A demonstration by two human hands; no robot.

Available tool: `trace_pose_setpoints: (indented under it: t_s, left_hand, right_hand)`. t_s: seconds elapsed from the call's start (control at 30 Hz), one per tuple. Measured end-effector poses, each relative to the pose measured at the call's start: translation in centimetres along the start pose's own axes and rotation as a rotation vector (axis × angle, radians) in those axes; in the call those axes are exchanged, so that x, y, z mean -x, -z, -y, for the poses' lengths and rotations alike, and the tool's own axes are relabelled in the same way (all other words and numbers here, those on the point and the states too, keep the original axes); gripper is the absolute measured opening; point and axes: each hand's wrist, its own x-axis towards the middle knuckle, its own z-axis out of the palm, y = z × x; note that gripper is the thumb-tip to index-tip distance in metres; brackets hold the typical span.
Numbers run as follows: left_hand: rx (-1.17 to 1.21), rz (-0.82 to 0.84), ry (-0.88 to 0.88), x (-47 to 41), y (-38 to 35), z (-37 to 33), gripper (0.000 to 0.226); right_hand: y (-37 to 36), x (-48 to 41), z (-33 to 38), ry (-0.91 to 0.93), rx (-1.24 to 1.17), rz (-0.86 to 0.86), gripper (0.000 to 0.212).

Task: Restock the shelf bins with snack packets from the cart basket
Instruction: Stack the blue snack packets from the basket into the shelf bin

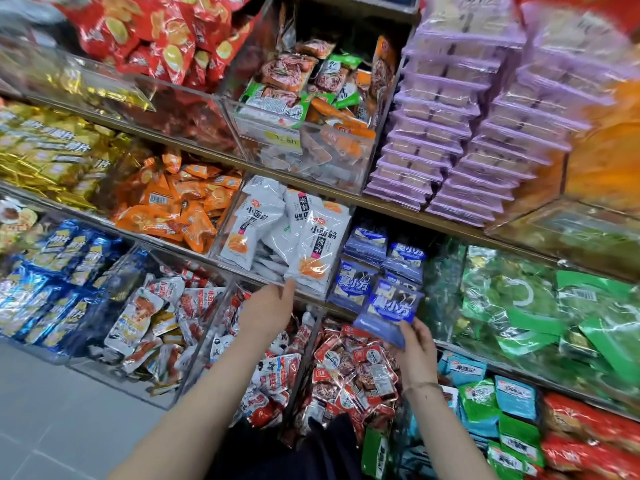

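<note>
blue snack packet (pixel 389 311) tilted, just below bin of matching blue packets (pixel 370 261).

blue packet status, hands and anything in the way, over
Right hand pinches blue packet, in front of the blue stack. Left hand open, by white packets. Nothing in the way.

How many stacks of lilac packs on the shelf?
2. The left stack of flat lilac plastic-wrapped packs stands beside the clear acrylic bin; the right stack adjoins it. More may hide behind.
</note>
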Motion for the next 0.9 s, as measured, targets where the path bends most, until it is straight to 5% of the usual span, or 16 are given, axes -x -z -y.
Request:
trace_pose_setpoints:
  t_s: [0.27, 0.4, 0.5, 0.7, 0.9]
  left_hand:
    - [-0.178, -0.064, 0.028, 0.7, 0.4, -0.2, 0.058]
    - [-0.293, -0.319, -0.224, 1.2, 1.0, 0.5, 0.039]
    - [-0.25, -0.468, -0.516, 0.4, 0.7, 1.1, 0.014]
    - [-0.403, -0.3, -0.48, 0.7, -1.7, 2.6, 0.063]
    - [-0.427, -0.281, -0.465, 0.2, -2.6, 3.4, 0.065]
  right_hand:
    - [-6.0, -6.5, 5.5, -0.031, -0.235, -0.171, 0.024]
    - [-6.0, -7.6, 6.3, -0.083, -0.351, -0.196, 0.054]
    - [-5.3, -6.9, 5.2, 0.029, 0.021, -0.197, 0.064]
    - [-4.3, -4.9, 2.5, 0.573, 0.922, -0.083, 0.058]
    - [-4.5, -8.1, 2.8, 0.544, 1.487, 0.143, 0.067]
